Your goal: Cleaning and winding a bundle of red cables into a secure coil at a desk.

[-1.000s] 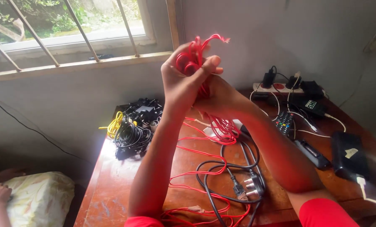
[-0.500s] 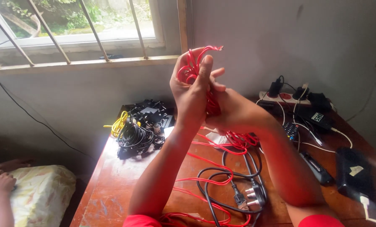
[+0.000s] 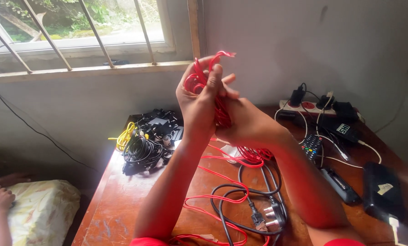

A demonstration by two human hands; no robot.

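Both hands raised above the table [image 3: 122,200], in front of the wall under the window. Left hand [image 3: 198,102] closed around a bunch of red wire [image 3: 199,82]; wire end sticks up past the fingertips. Right hand [image 3: 247,125] closed on the same wire just below, touching the left. Loose red loops trail down onto the table beside a black power cord [image 3: 240,200]. Black cable pile [image 3: 144,148] at the table's far left.

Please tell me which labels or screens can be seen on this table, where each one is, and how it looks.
Small screen: on a black device at the table's far right, near the power strip; rectangular, dark with pale digits.
Label: on the black box at the right edge; small, pale, irregular sticker.
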